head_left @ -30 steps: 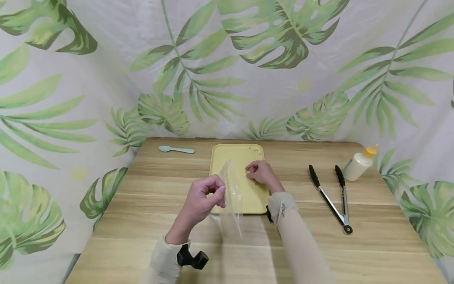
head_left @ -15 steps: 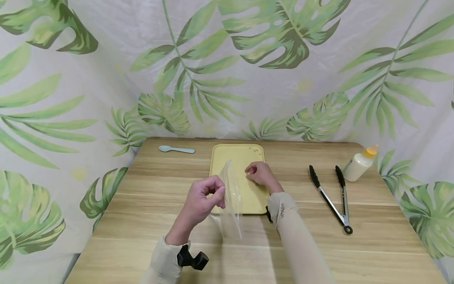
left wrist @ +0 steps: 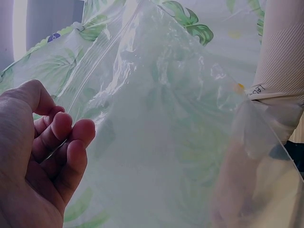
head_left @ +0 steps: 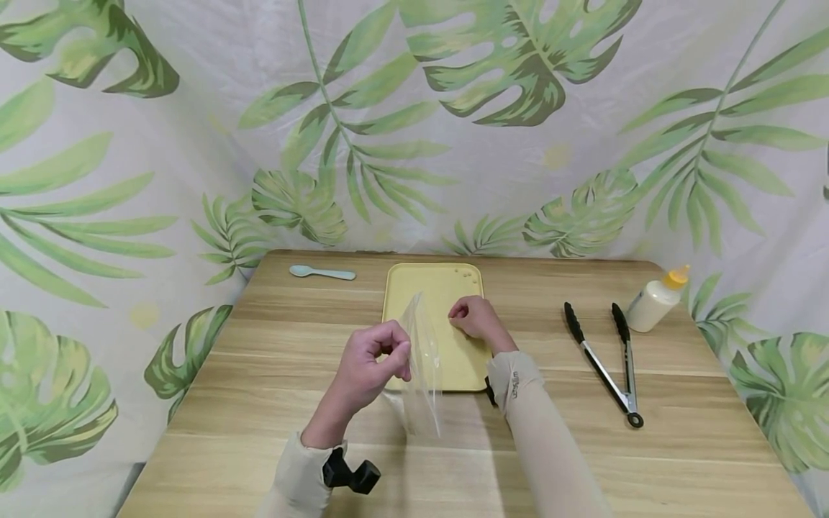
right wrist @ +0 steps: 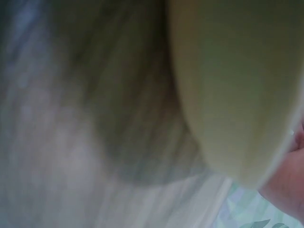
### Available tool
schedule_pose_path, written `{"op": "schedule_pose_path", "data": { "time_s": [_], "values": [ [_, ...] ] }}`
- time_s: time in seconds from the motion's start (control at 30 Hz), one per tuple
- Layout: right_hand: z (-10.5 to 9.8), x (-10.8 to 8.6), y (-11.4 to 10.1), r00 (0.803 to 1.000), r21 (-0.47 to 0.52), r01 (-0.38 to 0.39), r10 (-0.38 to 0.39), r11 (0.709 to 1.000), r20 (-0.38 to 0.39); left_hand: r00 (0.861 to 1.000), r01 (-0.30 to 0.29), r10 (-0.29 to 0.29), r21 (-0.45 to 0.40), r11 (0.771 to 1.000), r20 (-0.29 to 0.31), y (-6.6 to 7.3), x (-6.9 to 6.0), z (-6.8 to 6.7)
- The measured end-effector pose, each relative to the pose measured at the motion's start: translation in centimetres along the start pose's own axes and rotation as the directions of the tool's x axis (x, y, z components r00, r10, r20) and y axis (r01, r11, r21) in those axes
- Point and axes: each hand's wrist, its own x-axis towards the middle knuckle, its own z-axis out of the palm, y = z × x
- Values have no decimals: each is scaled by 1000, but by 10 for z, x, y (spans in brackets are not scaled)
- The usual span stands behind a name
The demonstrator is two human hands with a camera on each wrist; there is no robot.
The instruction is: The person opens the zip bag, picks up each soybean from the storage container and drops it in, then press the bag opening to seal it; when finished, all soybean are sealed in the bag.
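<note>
My left hand (head_left: 372,363) is raised over the near left part of a yellow board (head_left: 430,277). Its thumb and fingers pinch a clear plastic bag (head_left: 424,360), which hangs down in front of the board. In the left wrist view the bag (left wrist: 142,128) spreads wide beside the curled fingers. My right hand (head_left: 476,318) rests over the right half of the board, thumb and fingertips drawn together. Whether something small lies between those fingertips cannot be made out. Mostly blurred wood and the board's edge (right wrist: 237,95) fill the right wrist view.
A pale blue spoon (head_left: 322,273) lies at the back left of the wooden table (head_left: 259,403). Black-tipped metal tongs (head_left: 605,370) lie spread on the right. Behind them stands a white squeeze bottle (head_left: 654,302) with an orange cap. A leaf-printed curtain (head_left: 388,144) hangs behind.
Both hands stay almost still. The right hand has lowered very slightly toward the board; a tiny pale bit seen earlier at its fingertips no longer shows.
</note>
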Motion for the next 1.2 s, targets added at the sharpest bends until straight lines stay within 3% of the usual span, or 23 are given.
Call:
{"op": "schedule_pose_path", "data": {
  "time_s": [0.27,0.53,0.77,0.9,1.2],
  "values": [
    [-5,-9,-7,1000,4,-4,4,1000,6,1000,9,-9,3,1000,2,1,0,1],
    [-15,-23,-19,1000,162,12,-12,987,2,1000,15,-15,16,1000,3,-1,-1,2],
    [-27,-38,-28,998,250,66,-70,966,4,999,38,-38,17,999,4,-1,0,1],
    [-34,-46,-36,993,261,110,-114,959,0,1000,19,-19,11,1000,7,-1,0,1],
    [-56,-68,-72,969,291,243,-243,925,-37,1000,10,-10,5,1000,13,-2,2,2]
  ]
}}
